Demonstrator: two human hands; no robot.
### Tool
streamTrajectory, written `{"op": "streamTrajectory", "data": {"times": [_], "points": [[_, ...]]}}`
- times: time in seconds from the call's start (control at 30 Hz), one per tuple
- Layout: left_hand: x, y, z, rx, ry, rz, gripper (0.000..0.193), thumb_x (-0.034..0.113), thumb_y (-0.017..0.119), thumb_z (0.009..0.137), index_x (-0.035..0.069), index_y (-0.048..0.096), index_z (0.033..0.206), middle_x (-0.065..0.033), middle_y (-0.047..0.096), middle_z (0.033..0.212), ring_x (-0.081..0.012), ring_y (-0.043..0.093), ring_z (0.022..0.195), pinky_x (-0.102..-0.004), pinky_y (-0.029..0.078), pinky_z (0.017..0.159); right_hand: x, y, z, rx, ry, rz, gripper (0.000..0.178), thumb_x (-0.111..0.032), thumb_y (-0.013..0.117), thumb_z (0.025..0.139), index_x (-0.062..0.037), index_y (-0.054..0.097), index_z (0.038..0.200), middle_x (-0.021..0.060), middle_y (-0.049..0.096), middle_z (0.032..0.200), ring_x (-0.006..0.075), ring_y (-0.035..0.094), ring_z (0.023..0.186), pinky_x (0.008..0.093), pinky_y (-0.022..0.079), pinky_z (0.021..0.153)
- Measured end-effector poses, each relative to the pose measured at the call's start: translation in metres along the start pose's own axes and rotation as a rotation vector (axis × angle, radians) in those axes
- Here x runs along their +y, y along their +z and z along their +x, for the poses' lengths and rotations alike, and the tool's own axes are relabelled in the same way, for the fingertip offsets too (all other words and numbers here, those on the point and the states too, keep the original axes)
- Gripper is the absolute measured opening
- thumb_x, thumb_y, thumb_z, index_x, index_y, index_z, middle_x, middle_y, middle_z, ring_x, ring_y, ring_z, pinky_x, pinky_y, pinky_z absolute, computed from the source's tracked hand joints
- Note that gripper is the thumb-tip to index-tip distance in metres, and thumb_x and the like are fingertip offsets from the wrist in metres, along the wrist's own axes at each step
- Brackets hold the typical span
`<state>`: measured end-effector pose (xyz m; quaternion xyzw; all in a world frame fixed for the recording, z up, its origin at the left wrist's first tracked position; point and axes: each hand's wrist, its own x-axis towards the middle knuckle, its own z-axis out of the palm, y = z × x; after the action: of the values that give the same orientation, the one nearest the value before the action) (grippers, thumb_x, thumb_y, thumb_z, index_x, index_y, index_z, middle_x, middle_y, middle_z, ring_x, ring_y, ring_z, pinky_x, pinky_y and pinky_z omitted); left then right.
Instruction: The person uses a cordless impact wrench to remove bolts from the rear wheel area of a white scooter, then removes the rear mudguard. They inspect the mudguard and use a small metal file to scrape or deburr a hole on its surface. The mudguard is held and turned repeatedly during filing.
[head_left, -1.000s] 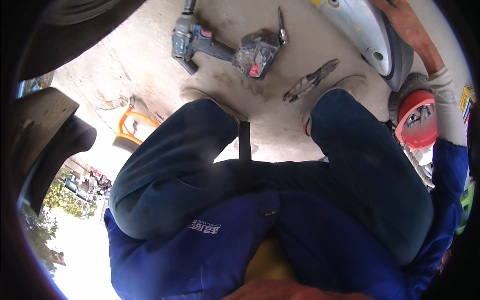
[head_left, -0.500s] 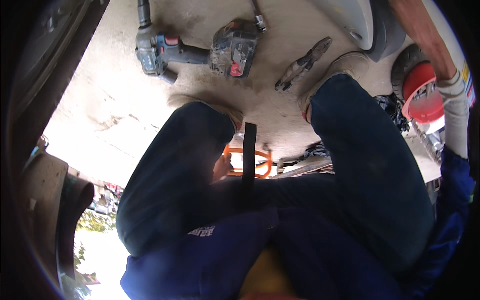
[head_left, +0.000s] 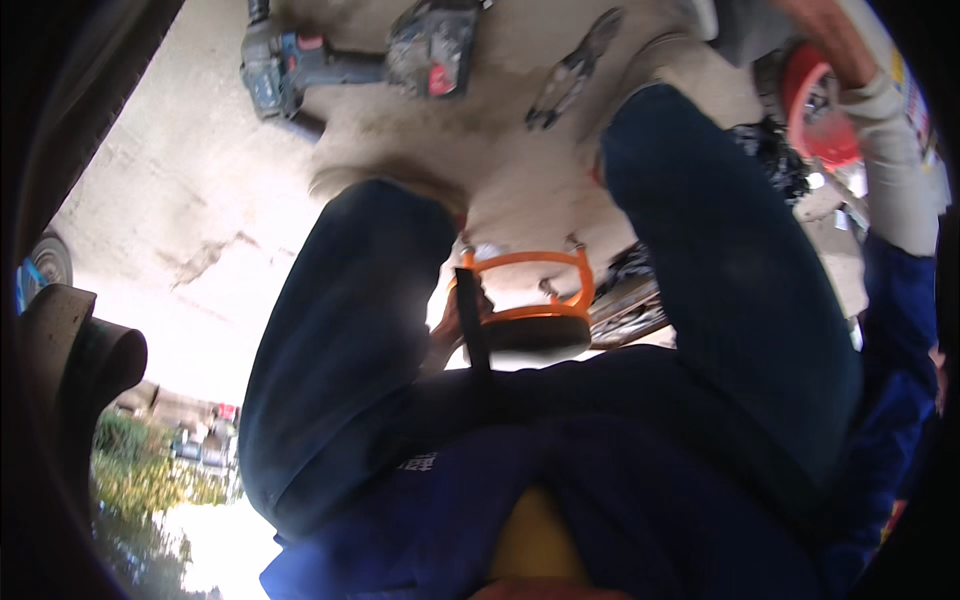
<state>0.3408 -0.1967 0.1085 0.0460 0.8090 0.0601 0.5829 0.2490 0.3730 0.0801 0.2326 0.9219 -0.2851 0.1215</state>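
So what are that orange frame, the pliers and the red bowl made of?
Orange frame: probably painted metal, judging by its slim, evenly coloured bars. Pliers: likely dull metal, from the greyish look, though blur leaves the handles unclear. Red bowl: smooth, evenly coloured, so perhaps plastic; painted metal is possible.

Here's the open lane: straight ahead of the orange-framed stool (head_left: 535,312), bare concrete floor (head_left: 525,190) runs between the trouser legs, room enough for hands to slip through. Tight on the stool's left, the left leg (head_left: 335,310) walls things off, a black strap (head_left: 469,315) hanging across that side. To the stool's right, dark clutter (head_left: 632,268) and the right leg (head_left: 735,230) block the way. Farther ahead of the stool, pliers (head_left: 573,72) obstruct; ahead and left of it, the impact wrench (head_left: 345,68) bars passage.
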Motion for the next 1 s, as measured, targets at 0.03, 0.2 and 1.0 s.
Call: {"op": "streamTrajectory", "data": {"times": [0.03, 0.2, 1.0], "points": [[-0.007, 0.002, 0.011, 0.024, 0.037, -0.010, 0.022, 0.022, 0.061, 0.101, 0.005, 0.066, 0.112, -0.0131, 0.069, 0.115, -0.0227, 0.066, 0.103, -0.0396, 0.051, 0.085, -0.019, -0.011, -0.009, -0.029, 0.090, 0.091, 0.046, -0.023, 0.046, 0.108, 0.0112, 0.056, 0.137, 0.0343, 0.061, 0.132, 0.0460, 0.062, 0.119, 0.0456, 0.050, 0.105], [-0.063, 0.025, 0.033, 0.177, 0.074, -0.096, 0.023, 0.023, 0.061, 0.102, 0.004, 0.065, 0.114, -0.0131, 0.069, 0.116, -0.0220, 0.066, 0.104, -0.0393, 0.051, 0.086, -0.066, -0.031, -0.026, 0.052, -0.129, -0.032, 0.047, -0.030, 0.048, 0.108, -0.0015, 0.056, 0.144, 0.0360, 0.054, 0.143, 0.0402, 0.057, 0.135, 0.0442, 0.041, 0.117], [0.192, -0.234, -0.227, 0.700, 1.535, -0.507, 0.059, 0.025, 0.066, 0.104, -0.004, 0.042, 0.149, -0.0201, 0.053, 0.149, -0.0279, 0.054, 0.135, -0.0406, 0.043, 0.115, -0.261, -0.195, -0.278, 1.319, -0.257, 0.585, 0.029, -0.025, 0.053, 0.101, 0.0027, 0.062, 0.095, 0.0298, 0.068, 0.084, 0.0505, 0.065, 0.082, 0.0561, 0.051, 0.076]]}}
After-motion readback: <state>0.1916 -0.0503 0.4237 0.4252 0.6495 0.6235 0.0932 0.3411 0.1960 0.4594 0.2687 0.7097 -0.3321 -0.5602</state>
